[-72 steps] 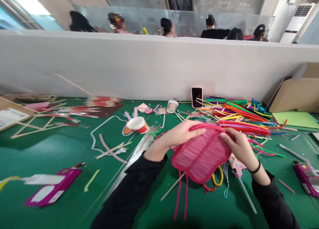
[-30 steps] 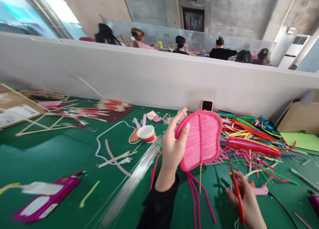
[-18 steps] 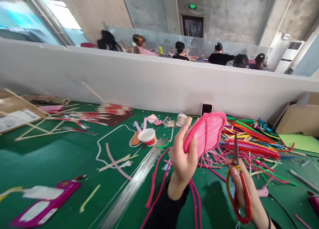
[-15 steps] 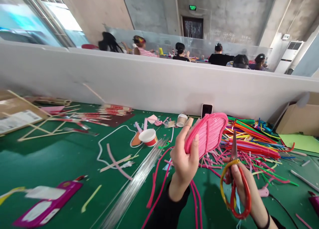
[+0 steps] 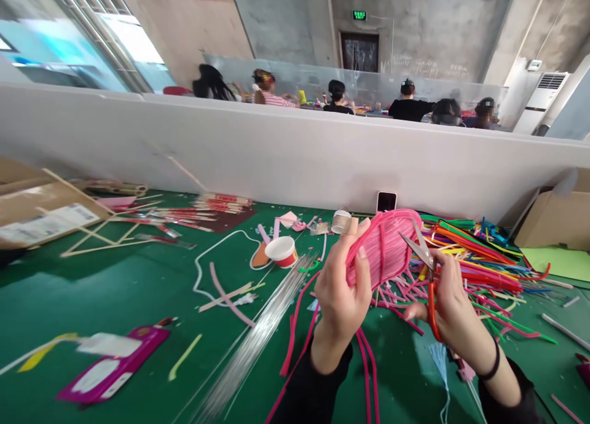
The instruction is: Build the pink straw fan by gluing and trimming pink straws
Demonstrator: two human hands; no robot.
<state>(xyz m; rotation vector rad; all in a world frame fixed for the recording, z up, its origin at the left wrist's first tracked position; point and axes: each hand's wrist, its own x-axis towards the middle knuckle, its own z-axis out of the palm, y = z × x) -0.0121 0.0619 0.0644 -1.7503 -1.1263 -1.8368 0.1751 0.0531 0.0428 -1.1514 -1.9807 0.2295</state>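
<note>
While the left hand [image 5: 343, 282] is gripping the pink pipe-cleaner panel [image 5: 394, 252] above the green table [image 5: 150, 298], the right hand [image 5: 449, 289] is holding the red-handled scissors [image 5: 431, 295] — blades standing parted by the panel's right edge. Trimming is seemingly the step in hand; any snip is calling for a steady panel.

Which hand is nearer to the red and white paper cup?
Left. The left hand holds the pink threaded panel right of the paper cup; the right hand, with scissors, is farther right, beyond the panel.
</note>
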